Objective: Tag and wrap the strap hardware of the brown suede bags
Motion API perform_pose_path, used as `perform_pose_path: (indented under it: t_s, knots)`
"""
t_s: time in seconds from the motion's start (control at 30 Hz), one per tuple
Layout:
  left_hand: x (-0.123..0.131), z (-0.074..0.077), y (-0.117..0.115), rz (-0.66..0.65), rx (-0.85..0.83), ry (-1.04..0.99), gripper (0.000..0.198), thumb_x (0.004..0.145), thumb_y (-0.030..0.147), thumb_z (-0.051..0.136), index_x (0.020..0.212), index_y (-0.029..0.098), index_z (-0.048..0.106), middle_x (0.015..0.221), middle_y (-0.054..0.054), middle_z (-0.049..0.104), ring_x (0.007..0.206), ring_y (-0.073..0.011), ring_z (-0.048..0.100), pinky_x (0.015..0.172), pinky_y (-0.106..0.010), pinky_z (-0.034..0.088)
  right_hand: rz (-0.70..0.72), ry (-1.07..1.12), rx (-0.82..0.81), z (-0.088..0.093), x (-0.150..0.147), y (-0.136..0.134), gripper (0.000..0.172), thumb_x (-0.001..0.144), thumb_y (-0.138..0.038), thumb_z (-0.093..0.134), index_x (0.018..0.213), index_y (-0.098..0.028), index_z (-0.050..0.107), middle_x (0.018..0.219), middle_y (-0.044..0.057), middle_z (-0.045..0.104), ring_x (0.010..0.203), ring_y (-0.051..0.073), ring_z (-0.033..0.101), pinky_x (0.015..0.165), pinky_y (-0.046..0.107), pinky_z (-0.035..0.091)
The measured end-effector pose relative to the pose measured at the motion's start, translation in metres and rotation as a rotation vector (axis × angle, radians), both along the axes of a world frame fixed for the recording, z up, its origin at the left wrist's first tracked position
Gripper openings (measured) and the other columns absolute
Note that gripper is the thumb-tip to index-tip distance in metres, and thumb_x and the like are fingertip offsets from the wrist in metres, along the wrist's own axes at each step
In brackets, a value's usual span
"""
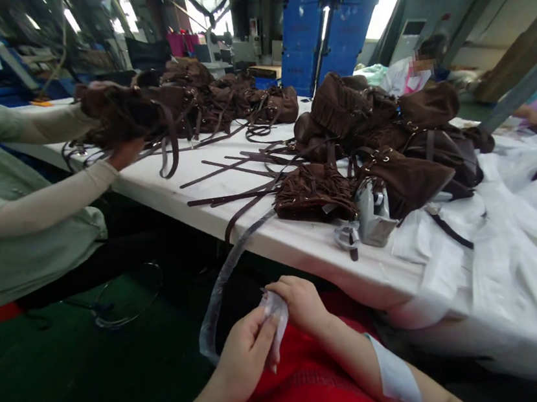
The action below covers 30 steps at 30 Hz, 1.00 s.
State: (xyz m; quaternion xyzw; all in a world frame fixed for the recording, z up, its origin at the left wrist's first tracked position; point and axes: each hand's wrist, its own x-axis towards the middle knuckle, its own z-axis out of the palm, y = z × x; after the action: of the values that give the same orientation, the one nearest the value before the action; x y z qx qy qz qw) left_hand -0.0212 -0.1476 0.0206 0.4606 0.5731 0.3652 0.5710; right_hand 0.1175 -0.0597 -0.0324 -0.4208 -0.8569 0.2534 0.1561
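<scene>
My left hand point(247, 347) is closed on a crumpled piece of translucent plastic wrap point(276, 314), in front of my red top. The fingers of my right hand point(303, 300) pinch the upper end of the same wrap. A long bag strap point(225, 268) in clear plastic hangs off the table edge and loops down toward my left hand; where it ends behind the hand is hidden. Its upper end reaches a brown fringed bag point(314, 192) at the table edge. Beside that bag are a roll of clear tape point(347, 235) and a grey box-like packet point(375, 214).
More brown bags point(381, 122) are heaped on the white table point(303, 242), with loose dark straps point(233, 195) to their left. White plastic bags point(509, 249) cover the right side. At left, a co-worker's arms point(53, 198) hold a brown bag point(120, 111). Another person sits beyond the heap.
</scene>
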Motion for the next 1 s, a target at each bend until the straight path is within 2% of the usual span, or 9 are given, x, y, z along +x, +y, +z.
perform_pose_path:
  t_s: [0.1,0.23,0.3,0.4,0.53,0.7,0.9,1.0]
  knots:
    - [0.001,-0.001,-0.003,-0.04,0.026,0.032,0.044,0.089,0.058,0.048,0.067,0.021,0.052,0.047,0.003,0.056,0.042,-0.0119,0.05,0.049,-0.023,0.04,-0.039,0.01,-0.035,-0.005,0.003,0.007,0.027,0.093,-0.028,0.052,0.109,-0.024,0.073,0.098,0.009,0.071,0.092,0.023,0.065,0.084,0.031,0.045]
    - [-0.003,-0.004,-0.006,-0.072,0.044,0.07,0.042,0.092,0.054,0.046,0.068,0.02,0.056,0.052,0.001,0.061,0.049,-0.0134,0.055,0.055,-0.024,0.042,-0.139,0.128,-0.149,-0.009,0.003,0.014,0.025,0.093,-0.034,0.054,0.099,-0.022,0.075,0.097,0.007,0.073,0.09,0.023,0.066,0.083,0.031,0.044]
    - [-0.004,-0.006,-0.006,-0.106,0.059,0.082,0.043,0.094,0.051,0.045,0.068,0.019,0.06,0.058,-0.001,0.066,0.056,-0.0143,0.059,0.061,-0.024,0.044,-0.206,0.19,-0.225,-0.011,0.002,0.016,0.031,0.092,-0.042,0.053,0.085,-0.02,0.074,0.086,0.006,0.072,0.081,0.022,0.064,0.078,0.031,0.044]
    - [-0.005,-0.012,-0.005,-0.092,0.05,0.057,0.041,0.093,0.048,0.048,0.067,0.018,0.062,0.062,-0.002,0.067,0.059,-0.0147,0.061,0.063,-0.025,0.046,-0.263,0.368,-0.429,-0.017,-0.001,0.017,0.045,0.091,-0.053,0.051,0.068,-0.017,0.064,0.065,0.003,0.062,0.065,0.017,0.055,0.066,0.028,0.042]
    - [-0.008,-0.02,-0.006,0.02,0.005,0.002,0.037,0.09,0.049,0.051,0.069,0.019,0.056,0.054,0.003,0.057,0.043,-0.0098,0.051,0.047,-0.021,0.039,-0.191,0.617,-0.691,-0.022,-0.001,0.016,0.05,0.087,-0.062,0.053,0.063,-0.017,0.054,0.059,-0.001,0.051,0.057,0.012,0.042,0.058,0.025,0.037]
    - [-0.019,-0.025,-0.005,0.096,-0.012,0.051,0.038,0.087,0.053,0.055,0.07,0.019,0.058,0.045,0.007,0.047,0.035,-0.0071,0.04,0.037,-0.019,0.029,-0.016,0.638,-0.767,-0.02,-0.001,0.013,0.055,0.084,-0.066,0.055,0.059,-0.017,0.05,0.058,-0.002,0.047,0.055,0.009,0.037,0.056,0.024,0.034]
    - [-0.024,-0.029,0.003,0.129,0.043,0.165,0.03,0.082,0.048,0.063,0.084,0.019,0.061,0.06,0.004,0.061,0.046,-0.0101,0.052,0.045,-0.02,0.038,-0.005,0.819,-0.976,-0.022,-0.006,0.007,0.058,0.086,-0.067,0.053,0.058,-0.016,0.051,0.046,-0.003,0.048,0.042,0.008,0.04,0.045,0.021,0.032]
    - [-0.023,-0.035,0.006,0.149,0.063,0.097,0.039,0.079,0.048,0.067,0.104,0.019,0.057,0.061,0.006,0.06,0.046,-0.0109,0.053,0.047,-0.022,0.04,0.008,0.901,-1.242,-0.022,-0.007,0.001,0.054,0.087,-0.065,0.051,0.063,-0.017,0.052,0.042,-0.002,0.048,0.035,0.009,0.039,0.036,0.02,0.028]
